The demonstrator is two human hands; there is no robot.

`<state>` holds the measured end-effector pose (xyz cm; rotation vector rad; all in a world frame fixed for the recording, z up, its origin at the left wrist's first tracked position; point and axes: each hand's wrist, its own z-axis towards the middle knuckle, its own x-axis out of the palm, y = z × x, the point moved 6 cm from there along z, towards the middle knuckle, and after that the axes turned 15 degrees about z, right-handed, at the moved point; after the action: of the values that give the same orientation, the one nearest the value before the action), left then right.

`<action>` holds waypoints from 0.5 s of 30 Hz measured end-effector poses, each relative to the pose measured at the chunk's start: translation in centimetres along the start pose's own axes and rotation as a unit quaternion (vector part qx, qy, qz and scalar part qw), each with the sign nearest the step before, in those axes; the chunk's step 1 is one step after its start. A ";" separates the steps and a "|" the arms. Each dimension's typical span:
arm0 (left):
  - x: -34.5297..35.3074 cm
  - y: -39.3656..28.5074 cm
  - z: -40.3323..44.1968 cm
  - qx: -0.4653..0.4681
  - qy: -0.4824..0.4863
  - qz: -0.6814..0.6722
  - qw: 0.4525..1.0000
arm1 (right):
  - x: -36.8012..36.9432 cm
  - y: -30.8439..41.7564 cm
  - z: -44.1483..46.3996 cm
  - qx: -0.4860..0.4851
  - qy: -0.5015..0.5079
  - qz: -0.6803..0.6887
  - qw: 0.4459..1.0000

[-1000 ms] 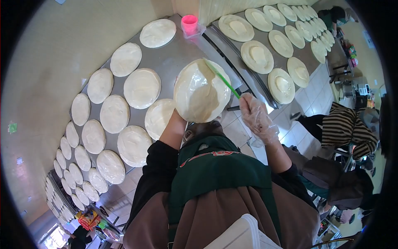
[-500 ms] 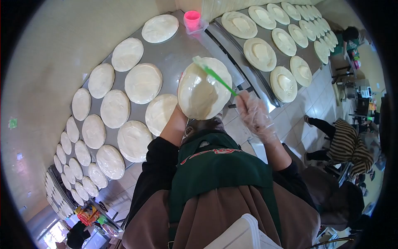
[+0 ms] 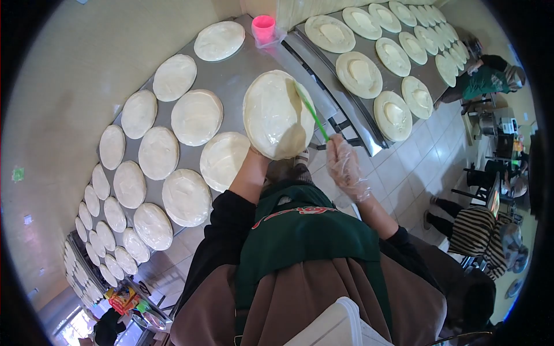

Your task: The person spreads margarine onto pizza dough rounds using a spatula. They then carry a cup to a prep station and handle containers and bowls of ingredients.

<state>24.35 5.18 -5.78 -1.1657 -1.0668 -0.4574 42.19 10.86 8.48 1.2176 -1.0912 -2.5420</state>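
My left hand (image 3: 258, 157) supports a round, pale dough disc (image 3: 274, 118) from below, raised and tilted over the table. Its fingers are hidden behind the disc; only the wrist area shows. A glossy white coating covers the top of the disc, and a shadow falls across its right side. In a clear plastic glove, my right hand (image 3: 345, 167) is closed around the handle of a green spatula (image 3: 313, 111). The spatula's head meets the disc near its upper right edge, seen nearly edge-on.
Similar coated discs (image 3: 197, 117) lie in rows on the metal table (image 3: 234, 86) to the left. A pink cup (image 3: 264, 27) stands at its far corner. On a second table, more discs (image 3: 359, 75) bear pale mounds. People (image 3: 487, 230) stand at the right.
The spatula has swung from the disc's upper left to its upper right edge. The disc has turned and shifted slightly left. At the right, people have moved.
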 end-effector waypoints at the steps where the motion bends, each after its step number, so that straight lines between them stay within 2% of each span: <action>1: -0.4 0.0 0.3 0.025 -0.028 0.048 0.998 | 0.1 1.6 -0.2 -0.101 -0.025 -0.038 0.994; 2: -0.5 0.3 0.5 0.023 -0.029 0.048 0.998 | 0.4 2.0 0.0 -0.099 -0.025 -0.039 0.994; 3: -0.6 0.5 0.7 0.021 -0.027 0.032 0.999 | 1.3 1.2 0.5 0.027 0.039 0.034 0.998; 4: -0.5 0.7 1.0 0.019 -0.024 0.017 0.999 | 2.3 0.6 0.6 0.152 0.101 0.106 0.977; 5: -0.5 0.8 1.2 0.018 -0.022 0.002 1.000 | 2.5 1.5 1.2 0.106 0.102 0.137 0.980; 6: -0.4 1.0 1.4 0.017 -0.021 -0.013 1.000 | 2.2 1.9 1.6 0.108 0.102 0.136 0.979; 8: -0.2 1.1 1.9 0.015 -0.018 -0.043 0.999 | 2.0 3.0 2.3 0.095 0.127 0.234 0.959; 10: 0.0 1.1 2.2 0.016 -0.015 -0.074 0.997 | 1.7 2.1 2.1 0.078 0.099 0.226 0.966; 12: 0.2 1.0 2.4 0.019 -0.013 -0.105 0.994 | 0.7 -0.5 1.9 0.151 0.048 0.140 0.977; 15: 0.5 0.8 2.8 0.023 -0.008 -0.153 0.988 | 0.9 -4.4 0.2 0.170 0.049 0.097 0.979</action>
<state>24.04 8.14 -5.72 -0.9681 -1.2700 -0.6594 42.31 13.84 5.16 1.2195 -1.5833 -2.1886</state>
